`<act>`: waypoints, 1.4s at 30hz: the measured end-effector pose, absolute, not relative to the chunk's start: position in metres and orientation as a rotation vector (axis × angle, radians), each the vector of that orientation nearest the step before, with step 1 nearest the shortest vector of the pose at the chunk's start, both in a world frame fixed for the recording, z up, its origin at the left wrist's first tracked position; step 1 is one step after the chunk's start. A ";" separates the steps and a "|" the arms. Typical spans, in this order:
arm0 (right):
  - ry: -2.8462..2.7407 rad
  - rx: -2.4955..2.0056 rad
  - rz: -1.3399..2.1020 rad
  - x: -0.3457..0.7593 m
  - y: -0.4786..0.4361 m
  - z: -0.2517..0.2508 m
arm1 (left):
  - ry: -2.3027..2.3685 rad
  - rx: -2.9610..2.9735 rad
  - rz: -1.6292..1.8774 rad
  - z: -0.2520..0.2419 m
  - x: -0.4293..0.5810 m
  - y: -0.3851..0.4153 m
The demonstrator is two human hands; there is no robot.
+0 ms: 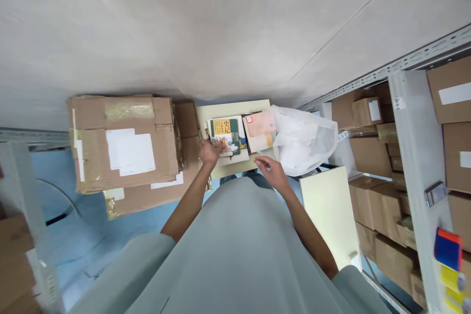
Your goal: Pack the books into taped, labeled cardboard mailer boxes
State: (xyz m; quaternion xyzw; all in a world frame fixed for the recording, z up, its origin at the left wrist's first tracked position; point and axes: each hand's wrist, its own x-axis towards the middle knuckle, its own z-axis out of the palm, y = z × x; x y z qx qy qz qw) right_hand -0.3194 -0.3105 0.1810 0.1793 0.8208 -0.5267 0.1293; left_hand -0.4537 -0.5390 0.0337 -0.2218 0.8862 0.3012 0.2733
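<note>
My left hand [210, 151] rests on the near edge of a green-covered book [227, 136], its fingers curled around the book's lower left corner. The book lies on a stack on a pale yellow table [235, 108]. Beside it lies another stack topped by a pink and white book [259, 130]. My right hand [269, 169] hovers just in front of the table edge, fingers loosely curved and apart, holding nothing.
Large taped cardboard boxes [123, 144] stand left of the table. A white plastic bag [303, 140] lies at its right. Metal shelving [412, 157] with several cardboard boxes fills the right side. A second pale table top [329, 206] sits near my right arm. The floor is blue.
</note>
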 end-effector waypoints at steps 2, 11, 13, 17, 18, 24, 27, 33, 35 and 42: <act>2.386 0.531 -1.511 -0.317 -0.319 0.180 | 2.355 -0.599 0.804 0.034 -0.453 -0.545; 2.372 0.525 -1.495 -0.306 -0.339 0.175 | 2.405 -0.458 0.796 0.046 -0.435 -0.575; 2.384 0.533 -1.499 -0.300 -0.339 0.173 | 2.433 -0.403 0.841 0.052 -0.428 -0.581; 2.410 0.570 -1.503 -0.283 -0.337 0.171 | 2.519 -0.369 0.943 0.072 -0.421 -0.589; 2.413 0.580 -1.505 -0.278 -0.335 0.172 | 2.528 -0.367 0.977 0.079 -0.421 -0.590; 2.437 0.660 -1.583 -0.249 -0.315 0.182 | 2.317 -0.276 1.510 0.130 -0.423 -0.568; 2.438 0.723 -1.689 -0.236 -0.294 0.190 | 2.120 -0.150 1.743 0.160 -0.417 -0.538; 2.330 0.967 -2.085 -0.193 -0.231 0.204 | 1.787 0.159 1.800 0.213 -0.373 -0.441; 2.339 1.084 -2.188 -0.168 -0.206 0.207 | 1.703 0.246 1.760 0.224 -0.348 -0.401; 2.366 1.453 -2.418 -0.036 -0.122 0.206 | 1.543 0.504 1.496 0.236 -0.238 -0.261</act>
